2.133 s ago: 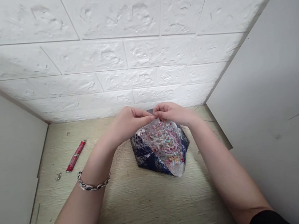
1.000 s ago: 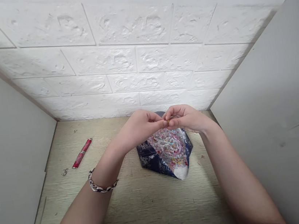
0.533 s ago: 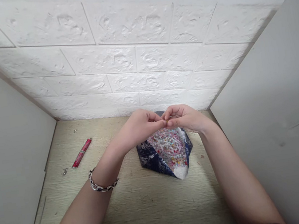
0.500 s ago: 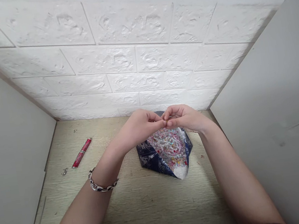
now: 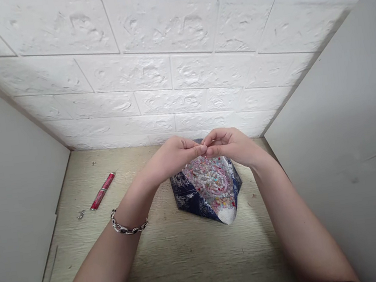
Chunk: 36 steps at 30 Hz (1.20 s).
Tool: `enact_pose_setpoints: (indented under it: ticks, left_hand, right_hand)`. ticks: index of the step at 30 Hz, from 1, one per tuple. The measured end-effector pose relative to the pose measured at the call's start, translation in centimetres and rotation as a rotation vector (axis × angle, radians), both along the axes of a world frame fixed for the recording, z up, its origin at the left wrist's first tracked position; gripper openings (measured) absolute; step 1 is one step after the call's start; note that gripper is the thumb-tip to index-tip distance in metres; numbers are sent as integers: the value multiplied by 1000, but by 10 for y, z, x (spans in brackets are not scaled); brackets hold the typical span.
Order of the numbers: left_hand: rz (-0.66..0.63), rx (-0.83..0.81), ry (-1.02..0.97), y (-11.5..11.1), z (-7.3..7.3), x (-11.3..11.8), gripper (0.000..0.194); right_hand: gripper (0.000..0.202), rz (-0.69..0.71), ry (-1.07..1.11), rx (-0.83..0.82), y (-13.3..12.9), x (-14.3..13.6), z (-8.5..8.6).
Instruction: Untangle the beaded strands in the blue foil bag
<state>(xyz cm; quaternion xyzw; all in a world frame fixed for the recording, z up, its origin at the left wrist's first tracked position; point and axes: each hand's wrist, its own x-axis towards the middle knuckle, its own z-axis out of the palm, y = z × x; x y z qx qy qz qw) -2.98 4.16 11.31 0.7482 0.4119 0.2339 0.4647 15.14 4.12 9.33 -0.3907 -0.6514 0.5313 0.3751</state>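
My left hand [image 5: 182, 153] and my right hand [image 5: 226, 145] meet fingertip to fingertip above the far side of a dark blue patterned wrapper [image 5: 191, 200]. Thumb and fingers are pinched together on both hands. Whatever lies between them is too small to make out. Inside the folded wrapper sit many small beads [image 5: 210, 182] in pink, white, clear, red and yellow. A white patch of the lining shows at the wrapper's near corner. The far part of the wrapper is hidden behind my hands.
On the wooden tabletop [image 5: 176, 262] to the left lie a red tube-shaped packet [image 5: 102, 191] and a small metal piece [image 5: 81, 214]. Another tiny metal bit [image 5: 94, 163] is farther back. A white brick-pattern wall [image 5: 151, 72] closes the back, with pale panels at both sides.
Both hands have risen slightly, and the fingertips have shifted a little away from me and to the left. The bead wrapper stays where it was.
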Motion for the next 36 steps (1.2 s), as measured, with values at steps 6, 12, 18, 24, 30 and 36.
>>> enact_pose_setpoints:
  ticks: [6, 12, 18, 24, 30, 36]
  left_hand:
    - [17, -163, -167, 2, 0, 2, 41]
    - [16, -289, -341, 3, 0, 1, 32]
    - [5, -352, -400, 2, 0, 4, 32]
    - [-12, -447, -418, 2, -4, 6, 37]
    - [-123, -411, -363, 7, -6, -2, 37]
    - [-204, -231, -240, 11, -6, -7, 26]
  right_hand:
    - [13, -167, -95, 263, -5, -8, 4]
    - [10, -379, -312, 628, -16, -14, 15]
    - [15, -392, -366, 771, -22, -16, 20]
    - [19, -355, -358, 837, -24, -18, 22]
    - [14, -397, -306, 873, -22, -17, 20]
    - [11, -516, -118, 820, -24, -11, 24]
